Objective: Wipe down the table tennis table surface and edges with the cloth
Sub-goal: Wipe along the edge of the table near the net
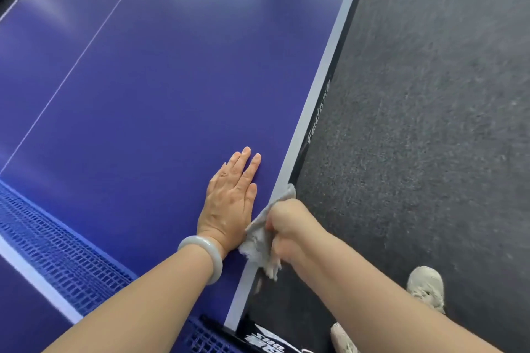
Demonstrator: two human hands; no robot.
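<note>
Cloth [262,233], grey and crumpled, sits bunched in the right hand [286,226], whose fingers curl round it against the table [172,80] edge; just beside it the left hand [229,200] lies flat, fingers straight, on blue surface.

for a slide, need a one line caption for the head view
Right hand grips a grey cloth on the table edge; left hand rests flat on the blue top.
</note>
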